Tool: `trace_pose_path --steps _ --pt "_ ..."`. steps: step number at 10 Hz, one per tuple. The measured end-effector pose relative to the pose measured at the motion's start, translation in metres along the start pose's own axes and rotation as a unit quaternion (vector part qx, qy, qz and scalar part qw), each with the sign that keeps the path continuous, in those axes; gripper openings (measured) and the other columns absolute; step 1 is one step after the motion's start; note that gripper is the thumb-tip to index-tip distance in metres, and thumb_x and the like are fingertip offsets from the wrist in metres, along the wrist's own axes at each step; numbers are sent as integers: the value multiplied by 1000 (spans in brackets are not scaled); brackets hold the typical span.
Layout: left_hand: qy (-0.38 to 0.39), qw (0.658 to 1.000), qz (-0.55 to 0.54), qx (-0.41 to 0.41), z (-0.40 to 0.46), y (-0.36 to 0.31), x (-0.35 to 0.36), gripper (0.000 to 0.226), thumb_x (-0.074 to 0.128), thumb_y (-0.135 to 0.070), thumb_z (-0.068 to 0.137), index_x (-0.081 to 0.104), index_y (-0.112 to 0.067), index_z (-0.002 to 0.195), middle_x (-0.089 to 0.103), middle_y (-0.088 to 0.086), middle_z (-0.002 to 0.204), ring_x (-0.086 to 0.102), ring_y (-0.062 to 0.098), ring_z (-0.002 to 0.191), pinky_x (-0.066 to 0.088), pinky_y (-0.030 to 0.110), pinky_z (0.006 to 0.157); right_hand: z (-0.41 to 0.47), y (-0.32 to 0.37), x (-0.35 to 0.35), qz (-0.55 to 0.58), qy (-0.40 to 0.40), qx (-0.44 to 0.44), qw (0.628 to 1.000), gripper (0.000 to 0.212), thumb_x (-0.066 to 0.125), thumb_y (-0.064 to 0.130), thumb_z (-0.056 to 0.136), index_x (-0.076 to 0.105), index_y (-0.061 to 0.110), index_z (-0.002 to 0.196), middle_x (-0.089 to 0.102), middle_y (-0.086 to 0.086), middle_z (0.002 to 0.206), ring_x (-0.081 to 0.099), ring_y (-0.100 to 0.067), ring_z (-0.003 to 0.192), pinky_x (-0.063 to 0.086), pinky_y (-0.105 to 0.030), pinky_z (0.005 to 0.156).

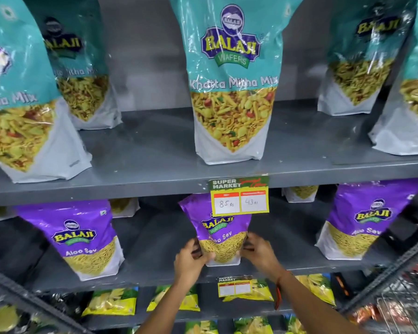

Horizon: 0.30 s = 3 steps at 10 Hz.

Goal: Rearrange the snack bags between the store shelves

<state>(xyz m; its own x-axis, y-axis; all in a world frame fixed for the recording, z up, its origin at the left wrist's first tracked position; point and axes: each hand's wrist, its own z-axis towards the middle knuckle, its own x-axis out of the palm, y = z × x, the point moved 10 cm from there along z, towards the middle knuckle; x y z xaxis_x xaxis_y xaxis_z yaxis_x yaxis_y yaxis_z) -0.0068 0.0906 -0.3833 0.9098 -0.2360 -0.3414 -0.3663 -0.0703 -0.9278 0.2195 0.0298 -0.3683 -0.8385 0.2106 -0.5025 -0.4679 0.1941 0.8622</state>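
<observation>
Low in the frame's centre, my left hand and right hand clasp the purple bag; I'd keep it upright on the shelf

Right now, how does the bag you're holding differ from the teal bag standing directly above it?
The purple Aloo Sev bag is gripped at both sides by the left hand and right hand; the teal Khatta Mitha Mix bag stands untouched. The purple one sits on the middle shelf and looks smaller; the teal one is a shelf higher. Both carry the Balaji logo.
</observation>
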Motion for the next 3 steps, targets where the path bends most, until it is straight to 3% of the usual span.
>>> trace_pose_path --steps 1,2,3 --pt "11 1000 2 7 -5 -5 2 72 84 -57 48 60 -36 112 73 2 112 70 10 96 57 37 89 -2 0 3 15 0 0 1000 43 76 8 79 59 45 95 76 0 101 75 -21 97 59 -41 91" --pt "11 1000 5 7 -13 -6 3 71 86 -38 64 57 -25 127 69 6 122 69 15 103 55 29 87 -9 0 11 49 3 -1 999 43 83 24 74 55 41 103 71 4 104 71 -21 101 59 -42 88" --pt "-45 999 -20 20 -29 -16 -8 73 84 -34 68 55 -20 132 69 7 122 68 11 98 52 22 83 -30 19 11 130 -30 11 991 45 83 22 76 53 34 107 67 6 107 67 -12 99 57 -28 78"
